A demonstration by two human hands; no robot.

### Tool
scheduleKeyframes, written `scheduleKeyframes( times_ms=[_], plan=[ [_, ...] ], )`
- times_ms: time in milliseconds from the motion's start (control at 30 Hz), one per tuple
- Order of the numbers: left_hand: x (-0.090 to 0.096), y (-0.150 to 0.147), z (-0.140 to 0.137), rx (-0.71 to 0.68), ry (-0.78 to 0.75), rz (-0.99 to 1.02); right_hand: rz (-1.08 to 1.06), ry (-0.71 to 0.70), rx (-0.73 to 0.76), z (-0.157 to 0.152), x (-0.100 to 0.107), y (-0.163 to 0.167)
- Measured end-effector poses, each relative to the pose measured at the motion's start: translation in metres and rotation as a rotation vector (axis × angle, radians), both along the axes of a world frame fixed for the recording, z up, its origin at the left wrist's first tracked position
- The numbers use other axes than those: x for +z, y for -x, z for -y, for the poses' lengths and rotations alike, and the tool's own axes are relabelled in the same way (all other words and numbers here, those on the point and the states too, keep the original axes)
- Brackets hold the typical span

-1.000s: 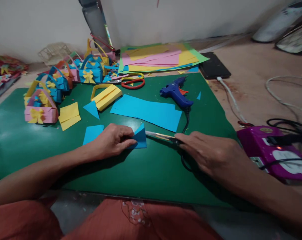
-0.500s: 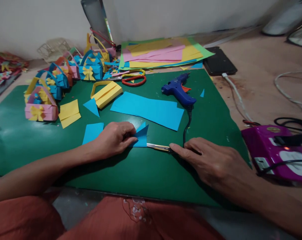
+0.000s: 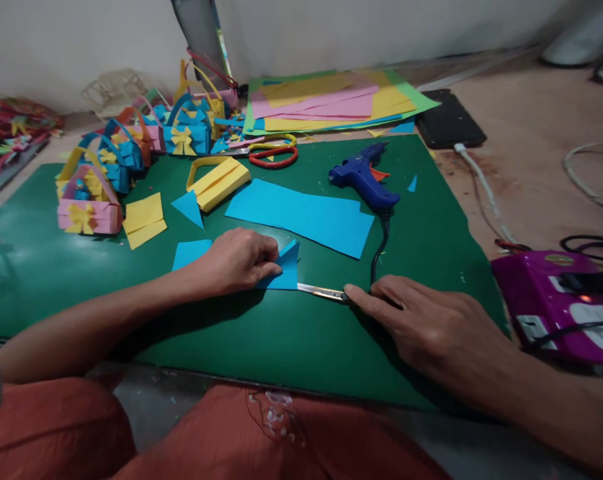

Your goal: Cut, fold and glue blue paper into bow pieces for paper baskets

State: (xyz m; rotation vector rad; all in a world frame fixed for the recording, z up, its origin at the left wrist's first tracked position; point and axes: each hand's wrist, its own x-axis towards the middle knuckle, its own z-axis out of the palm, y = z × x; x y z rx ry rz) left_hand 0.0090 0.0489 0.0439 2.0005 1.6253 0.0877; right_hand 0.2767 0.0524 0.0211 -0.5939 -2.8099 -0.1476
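Observation:
My left hand [image 3: 246,261] is closed on a folded piece of blue paper [image 3: 288,270], pinching its raised flap while the paper lies on the green mat [image 3: 261,340]. In my right hand [image 3: 421,317] is a utility knife [image 3: 326,292], held low over the mat. Its blade points left and meets the paper's right edge; the fold hides how far it reaches in. Behind my left wrist lies another blue paper piece [image 3: 191,253]. Beyond both hands is a long blue paper strip [image 3: 306,217], with a yellow paper box with a handle [image 3: 221,181] behind it.
A blue glue gun [image 3: 366,175] rests at the mat's right, its cord running to my right hand. Red-and-yellow scissors [image 3: 276,157], stacked coloured paper [image 3: 321,107] and small paper baskets [image 3: 88,217] stand behind. At right are a phone [image 3: 451,120] and a purple power box [image 3: 546,293].
The whole view has shifted slightly, so everything sits a little further right. Both hands keep the same hold, and the knife stays at the paper's right edge.

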Motion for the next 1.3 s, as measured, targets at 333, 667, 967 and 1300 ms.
scheduleKeyframes(
  times_ms=[333, 667, 967, 1300],
  plan=[
    [-0.01, 0.012, -0.008, -0.189, -0.187, 0.186, 0.018, 0.014, -0.01, -0.001, 0.0, -0.001],
    [-0.015, 0.018, -0.015, -0.388, -0.208, 0.205, 0.037, 0.071, -0.018, 0.0, 0.0, -0.003],
    [-0.017, 0.017, -0.015, -0.366, -0.212, 0.195, 0.019, 0.076, -0.007, 0.003, 0.003, 0.0],
    [-0.015, 0.014, -0.015, -0.348, -0.206, 0.191, -0.004, 0.071, -0.002, 0.004, -0.005, -0.002]
  ],
)
